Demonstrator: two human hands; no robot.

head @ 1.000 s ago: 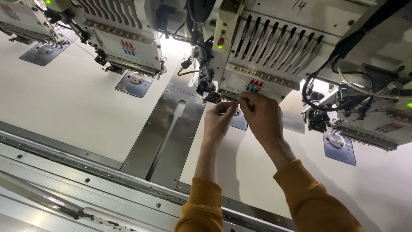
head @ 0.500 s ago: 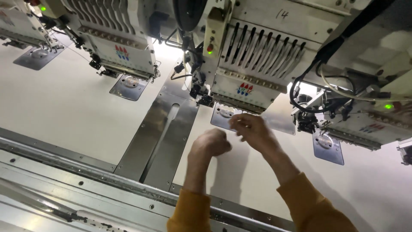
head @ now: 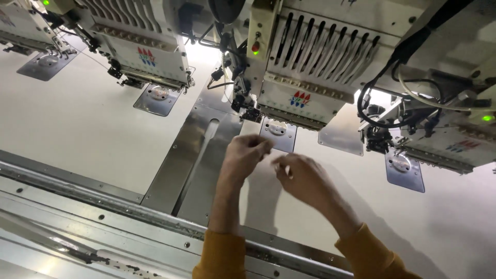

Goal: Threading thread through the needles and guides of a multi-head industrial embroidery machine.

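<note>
White table top (head: 93, 134) stretches out under your fingers, and just beyond their tips sits the middle embroidery head (head: 305, 67) with its row of needle bars and the small steel needle plate (head: 278, 133) below it. Your left hand (head: 244, 154) has its fingertips (head: 264, 146) pinched together; your right hand (head: 302, 175) does the same, its fingertips (head: 278, 161) turned toward the left ones, the two pinches near each other but apart. Both look shut on something very fine, most likely a thread, but it is too thin to make out, so I cannot tell for certain. If it is thread, it lies between your two pinches, just short of the needle plate.

The risk from here, as I judge it: pull your hands apart too sharply and a fine strand could snap or slip out of one pinch. Drift forward past your fingertips and your knuckles come under the needles, where a start of the machine would catch them. Your mustard sleeves (head: 219, 256) hang close to the metal rail (head: 129, 212) behind your wrists; a loose cuff could snag there.
</note>
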